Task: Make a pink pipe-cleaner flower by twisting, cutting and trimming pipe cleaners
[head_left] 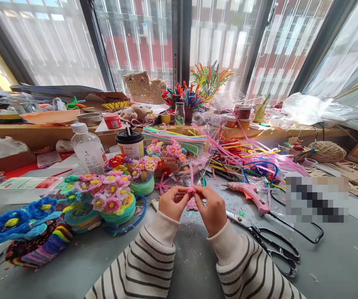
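Observation:
My left hand (174,202) and my right hand (210,206) meet over the middle of the grey table. Both are closed, pinching one pink pipe cleaner (191,176) between thumbs and fingertips. Its straight end sticks up above my fingers, while the part at my fingertips looks bunched; its exact shape is partly hidden. Just below, a pink fuzzy piece (192,204) lies on the table among scattered glitter. Left of my hands stand pots of pipe-cleaner flowers, the closest large one holding pink flowers (112,189).
Black-handled scissors (272,245) and a pink glue gun (250,193) lie to the right. Behind is a heap of pipe cleaners (253,153). A plastic bottle (87,149) and a lidded cup (130,143) stand at left. Blue flowers (13,224) occupy the left edge.

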`<action>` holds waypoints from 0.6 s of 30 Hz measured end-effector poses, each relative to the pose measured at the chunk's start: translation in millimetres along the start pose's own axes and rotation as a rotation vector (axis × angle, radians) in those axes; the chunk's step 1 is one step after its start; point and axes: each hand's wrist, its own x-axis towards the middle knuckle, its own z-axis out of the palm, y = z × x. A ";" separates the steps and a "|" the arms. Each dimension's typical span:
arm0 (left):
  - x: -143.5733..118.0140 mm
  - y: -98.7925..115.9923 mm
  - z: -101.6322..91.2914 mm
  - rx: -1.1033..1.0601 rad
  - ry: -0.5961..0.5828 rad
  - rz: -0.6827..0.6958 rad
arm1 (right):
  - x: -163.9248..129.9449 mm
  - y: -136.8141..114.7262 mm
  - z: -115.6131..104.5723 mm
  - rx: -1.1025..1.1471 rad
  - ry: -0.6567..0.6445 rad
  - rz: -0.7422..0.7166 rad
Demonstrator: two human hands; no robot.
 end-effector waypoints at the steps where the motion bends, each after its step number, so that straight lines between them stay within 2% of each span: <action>1: -0.2 -0.1 -0.1 -0.005 0.004 0.002 | -0.2 0.0 0.0 0.005 0.006 -0.009; 10: -2.6 6.6 -0.3 -0.043 0.011 0.055 | -1.3 0.7 -0.1 0.061 0.046 -0.078; 14: -1.7 9.6 0.9 -0.116 -0.043 -0.041 | 0.9 -0.8 1.8 0.051 0.044 -0.050; 18: 0.1 8.5 2.3 -0.226 -0.042 -0.093 | 1.8 -0.3 2.5 0.035 0.060 -0.010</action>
